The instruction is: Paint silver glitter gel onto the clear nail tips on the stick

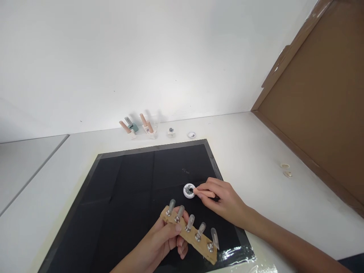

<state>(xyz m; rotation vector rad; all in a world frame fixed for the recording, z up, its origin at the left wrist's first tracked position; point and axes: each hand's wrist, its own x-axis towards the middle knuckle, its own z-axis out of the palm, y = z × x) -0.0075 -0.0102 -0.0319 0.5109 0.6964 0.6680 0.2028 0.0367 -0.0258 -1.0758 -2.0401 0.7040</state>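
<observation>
My left hand [166, 239] is closed around a tan strip [201, 247] that bears several false nail tips [190, 220] on small metal mounts. The tips at the strip's left end look greyish; those toward the right look clearer. In my right hand [220, 197] is a nail polish brush with a pinkish handle [205, 192], pinched between thumb and fingers. Its dark tip reaches into a small round white dish [185, 194] with silvery grey content, on the black mat [133, 197]. Whether the bristles touch the content cannot be made out.
Along the wall stand nail polish bottles with pink caps [150, 127], a teal bottle [133, 127], an uncapped bottle [171, 131] and a small white dish [191, 134]. Two small round pieces [287, 173] lie at the right beside a cardboard panel [315, 98].
</observation>
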